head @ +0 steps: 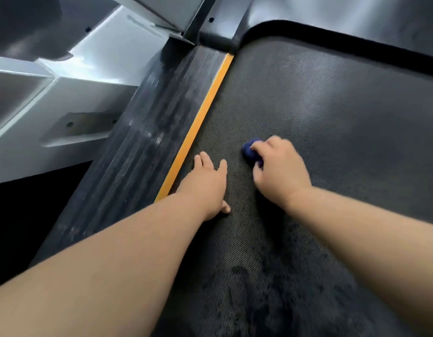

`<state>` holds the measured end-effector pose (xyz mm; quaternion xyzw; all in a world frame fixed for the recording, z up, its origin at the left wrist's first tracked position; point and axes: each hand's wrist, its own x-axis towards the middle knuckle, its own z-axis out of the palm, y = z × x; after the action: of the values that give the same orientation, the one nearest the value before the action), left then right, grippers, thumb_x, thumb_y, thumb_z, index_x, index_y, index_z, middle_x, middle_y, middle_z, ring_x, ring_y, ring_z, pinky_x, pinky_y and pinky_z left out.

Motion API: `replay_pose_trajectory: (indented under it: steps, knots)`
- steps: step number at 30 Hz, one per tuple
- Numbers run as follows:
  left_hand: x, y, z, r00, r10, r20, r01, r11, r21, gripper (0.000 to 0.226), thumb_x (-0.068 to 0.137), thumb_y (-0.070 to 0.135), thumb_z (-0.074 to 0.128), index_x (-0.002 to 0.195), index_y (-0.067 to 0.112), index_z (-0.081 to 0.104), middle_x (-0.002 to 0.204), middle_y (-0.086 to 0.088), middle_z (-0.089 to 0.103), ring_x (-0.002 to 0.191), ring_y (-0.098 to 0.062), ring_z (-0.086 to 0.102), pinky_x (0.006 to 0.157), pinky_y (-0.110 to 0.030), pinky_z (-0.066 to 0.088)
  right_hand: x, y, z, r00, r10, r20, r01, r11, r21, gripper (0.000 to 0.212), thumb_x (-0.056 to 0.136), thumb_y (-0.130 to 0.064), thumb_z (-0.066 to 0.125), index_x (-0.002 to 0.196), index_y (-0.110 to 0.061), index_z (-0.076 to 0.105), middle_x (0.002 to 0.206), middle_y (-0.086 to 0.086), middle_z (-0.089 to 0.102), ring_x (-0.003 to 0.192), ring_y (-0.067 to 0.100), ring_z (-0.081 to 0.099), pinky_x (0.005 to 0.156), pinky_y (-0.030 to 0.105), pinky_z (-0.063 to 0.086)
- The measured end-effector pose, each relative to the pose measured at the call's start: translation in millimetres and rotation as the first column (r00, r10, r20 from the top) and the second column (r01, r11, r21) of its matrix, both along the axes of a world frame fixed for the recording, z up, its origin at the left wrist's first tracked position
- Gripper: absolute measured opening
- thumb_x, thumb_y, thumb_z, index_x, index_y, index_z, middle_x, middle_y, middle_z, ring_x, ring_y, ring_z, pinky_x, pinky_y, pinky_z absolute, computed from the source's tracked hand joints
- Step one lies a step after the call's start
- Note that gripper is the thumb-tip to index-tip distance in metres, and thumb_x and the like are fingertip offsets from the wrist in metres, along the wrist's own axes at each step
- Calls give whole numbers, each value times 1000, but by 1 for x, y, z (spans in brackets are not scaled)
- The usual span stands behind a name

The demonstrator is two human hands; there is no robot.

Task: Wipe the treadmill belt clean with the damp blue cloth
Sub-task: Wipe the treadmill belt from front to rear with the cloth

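Treadmill belt (332, 117) wipe: items and placement

Cloth, blue (250, 150), one. Bunched into a small wad under the right hand (281, 169) and pressed onto the belt's left-centre area, not far in from the orange edge strip (200, 117). Only the front of the wad shows past the knuckles. Bunching likely gives a firmer pad for rubbing the textured surface.

Hands, two. The right hand has its fingers curled over the cloth, gripping it from above with the wrist low, a posture suited to bearing down while scrubbing. The left hand (208, 181) lies flat on the belt just beside the orange strip, fingers straight and slightly spread, thumb out to the side, holding nothing. It appears placed as a prop for the person's weight while leaning forward.

Belt, one. Dark woven texture. Darker blotches (247, 276) lie between the two forearms nearer the camera and look like damp patches. The surface ahead of the cloth looks drier and paler, so that stretch probably remains to be wiped.

Edge strip, orange, one, running along the belt's left border.

Side rail (142, 147), one in view, dark and ribbed, outside the strip.

Front cover (356, 20), one, dark, curving round the belt's far end.

Frame upright (76, 93), one, pale grey, left of the rail.
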<state>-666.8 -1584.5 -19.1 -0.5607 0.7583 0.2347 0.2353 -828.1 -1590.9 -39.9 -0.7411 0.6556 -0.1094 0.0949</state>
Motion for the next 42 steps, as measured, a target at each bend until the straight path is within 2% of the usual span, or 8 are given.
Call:
replay_pose_trajectory:
  steps: [6, 9, 12, 18, 24, 30, 37, 42]
  knots:
    - [2, 0, -3, 1000, -10, -2, 10, 1000, -3, 108, 81, 54, 65, 151, 16, -9, 152, -31, -14, 144, -39, -9, 111, -43, 27, -13, 24, -10, 859, 503, -99, -507, 862, -20, 28, 75, -21, 49, 96, -13, 65, 88, 8, 61, 75, 31, 55, 60, 37, 49]
    - [1, -2, -1, 1000, -19, 4, 19, 1000, 2, 108, 82, 53, 64, 151, 15, -9, 151, -33, -13, 143, -41, -8, 110, -44, 28, -43, -14, -2, 977, 120, -176, -130, 990, -48, 24, 76, -13, 59, 99, -16, 65, 100, 10, 60, 89, 36, 53, 71, 42, 50]
    - [2, -1, -5, 1000, -30, 5, 30, 999, -16, 108, 81, 55, 63, 151, 14, -7, 151, -34, -11, 143, -41, -6, 110, -43, 28, -30, -8, 0, 956, -265, -124, 270, 962, 30, 24, 81, -16, 55, 105, -15, 62, 111, 11, 55, 102, 36, 49, 84, 42, 45]
    - [3, 2, -5, 1000, -27, 9, 28, 999, -39, 108, 80, 57, 63, 151, 16, -6, 152, -32, -11, 144, -40, -7, 113, -43, 23, 22, 81, -7, 997, 80, 12, -80, 997, -8, 26, 71, -24, 46, 86, -18, 67, 83, 5, 59, 72, 30, 57, 57, 36, 45]
    - [-2, -5, -6, 998, -10, 57, 10, 1000, 2, 112, 77, 55, 68, 151, 17, -7, 152, -31, -12, 144, -40, -7, 109, -48, 30, -34, 15, -3, 861, -492, -129, 500, 866, 27, 27, 85, -16, 51, 109, -20, 62, 116, 11, 50, 105, 34, 45, 85, 40, 38]
    - [1, -2, 1, 996, -72, 48, 75, 994, -77, 112, 73, 59, 70, 152, 15, 3, 155, -22, -11, 145, -36, -7, 113, -52, 22, 16, 106, -9, 988, -152, 11, 151, 988, 19, 36, 64, -20, 58, 98, -19, 69, 91, 11, 58, 74, 35, 55, 62, 42, 47]
    - [-13, -18, 1, 958, -286, -11, 284, 953, -103, 120, 68, 62, 72, 152, 15, 1, 158, -15, -6, 145, -29, 10, 111, -43, 29, -35, 36, -8, 866, -497, -52, 498, 867, 4, 36, 85, -16, 52, 118, -26, 62, 118, 12, 48, 104, 35, 45, 88, 41, 37]
    - [-11, -15, -5, 962, -274, -5, 271, 955, -123, 122, 66, 61, 74, 152, 15, 0, 158, -14, -8, 147, -26, 1, 112, -42, 25, 13, 111, -18, 958, -284, 42, 285, 958, -27, 34, 72, -22, 58, 104, -21, 69, 94, 14, 56, 77, 35, 54, 63, 42, 47]
